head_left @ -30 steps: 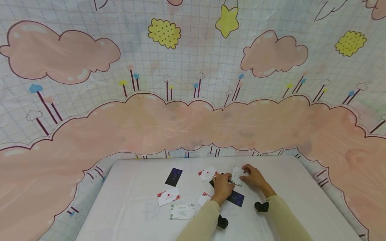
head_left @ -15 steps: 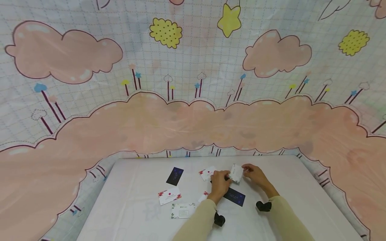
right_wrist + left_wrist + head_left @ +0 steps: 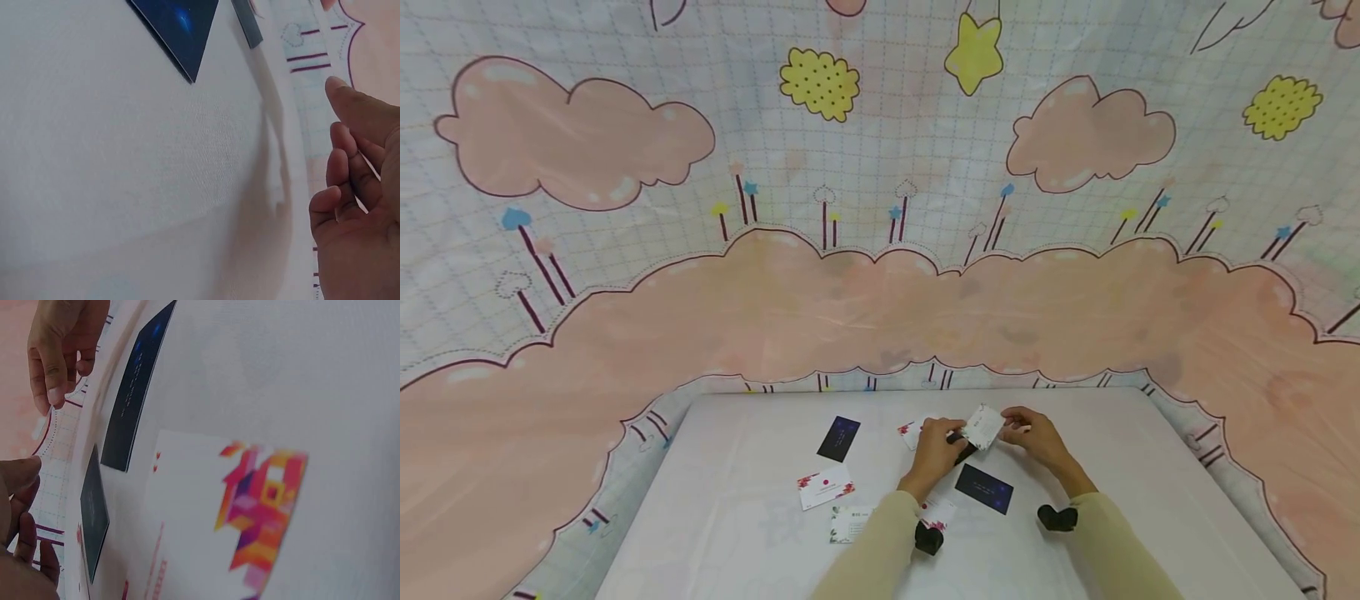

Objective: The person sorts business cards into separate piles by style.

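Both hands pinch one small white card by its edges, the left hand on its left side and the right hand on its right, just above the white table. The card looks thin, light and bendy, so I think holding it softly by the edges is best. Right below the card lies a dark blue card. Another dark card lies well to its left. A cloth with pink clouds hangs behind the table.
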A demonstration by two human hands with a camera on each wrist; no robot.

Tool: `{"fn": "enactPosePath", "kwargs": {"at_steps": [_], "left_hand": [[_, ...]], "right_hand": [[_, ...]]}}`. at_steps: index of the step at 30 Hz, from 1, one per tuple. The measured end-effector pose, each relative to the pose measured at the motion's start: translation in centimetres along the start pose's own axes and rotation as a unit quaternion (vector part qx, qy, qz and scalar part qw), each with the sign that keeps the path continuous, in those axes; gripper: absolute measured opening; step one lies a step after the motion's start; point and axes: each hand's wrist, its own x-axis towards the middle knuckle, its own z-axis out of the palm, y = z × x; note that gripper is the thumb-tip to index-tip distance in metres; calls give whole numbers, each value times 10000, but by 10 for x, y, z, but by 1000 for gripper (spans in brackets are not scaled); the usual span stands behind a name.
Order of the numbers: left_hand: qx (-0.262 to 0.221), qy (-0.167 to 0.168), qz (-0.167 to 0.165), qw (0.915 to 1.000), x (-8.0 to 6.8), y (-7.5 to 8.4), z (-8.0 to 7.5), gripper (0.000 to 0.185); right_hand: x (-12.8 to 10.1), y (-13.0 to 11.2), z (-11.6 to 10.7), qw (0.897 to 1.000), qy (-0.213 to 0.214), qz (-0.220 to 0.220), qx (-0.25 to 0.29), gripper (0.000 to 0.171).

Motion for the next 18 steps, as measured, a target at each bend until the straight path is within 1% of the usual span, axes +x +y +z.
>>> {"fn": "enactPosePath", "kwargs": {"at_steps": [4, 8, 11, 14, 18], "left_hand": [[-119, -234, -13, 9997, -4, 1, -9, 32], [-190, -490, -305, 9982, -9, 1, -17, 38], [-186, -622, -502, 9966, -13, 3, -23, 45], [-83, -657, -561, 9962, -18, 7, -29, 52], [91, -622, -575, 9964, -25, 11, -33, 60]], "right_hand": [[-4, -2, 4, 9999, 134, -73, 53, 37], [-8, -7, 7, 9992, 302, -209, 183, 37], [-13, -13, 9, 9987, 422, -264, 146, 37], [-18, -21, 12, 9981, 539, -296, 98, 37], [-25, -33, 17, 9977, 587, -336, 100, 37]]}}
